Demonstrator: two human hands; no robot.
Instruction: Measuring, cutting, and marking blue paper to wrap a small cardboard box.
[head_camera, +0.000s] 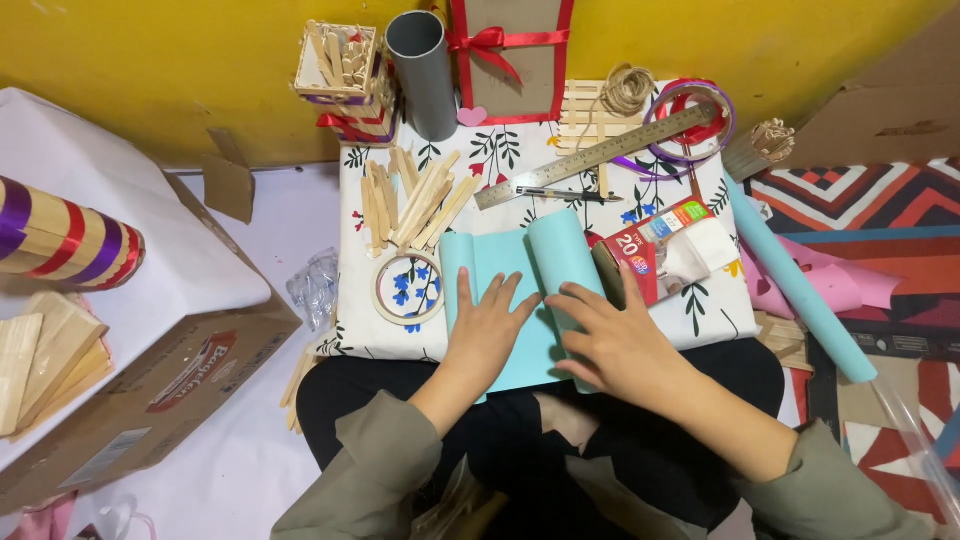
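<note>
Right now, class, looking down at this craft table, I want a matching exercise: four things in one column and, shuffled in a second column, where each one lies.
Things:
1. grey plastic tube
2. long metal ruler
3. round roll of floral tape
4. light blue paper sheet

Places:
A. under both hands
B. left of the blue sheet
C. standing by the yellow wall
D. lying slantwise near the twine

Pairs: 1-C, 2-D, 3-B, 4-A

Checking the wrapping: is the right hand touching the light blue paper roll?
Touching. The head view shows the right hand laid over the light blue paper roll, fingers pressed on it with no gap.
</note>
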